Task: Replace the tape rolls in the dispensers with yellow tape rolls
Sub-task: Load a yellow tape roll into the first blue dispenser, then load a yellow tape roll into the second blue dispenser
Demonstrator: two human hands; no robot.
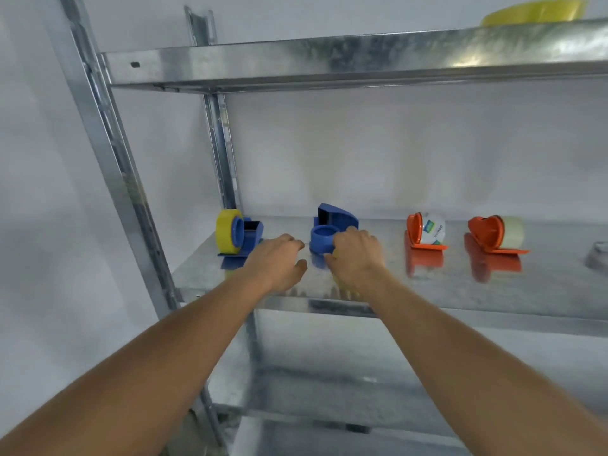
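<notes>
On the metal shelf (460, 284), the middle blue dispenser (332, 232) stands without a roll, the right hand (355, 255) gripping its round hub while the left hand (279, 261) hovers just beside it, fingers loosely curled and holding nothing. To the left a second blue dispenser (250, 235) carries a yellow tape roll (225, 233). To the right stand two orange dispensers (424, 235) with pale rolls.

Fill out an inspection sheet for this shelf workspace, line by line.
Surface: galvanised middle shelf, reflective.
Job's things: left blue dispenser carries a yellow roll; second blue dispenser has a bare hub; two orange dispensers hold pale rolls; yellow rolls on the upper shelf.
Clutter: grey object at the right edge, unclear.
Grippers: right hand grips the empty blue dispenser; left hand relaxed beside it.
Cables: nothing seen.
Surroundings: white wall, metal uprights.
</notes>
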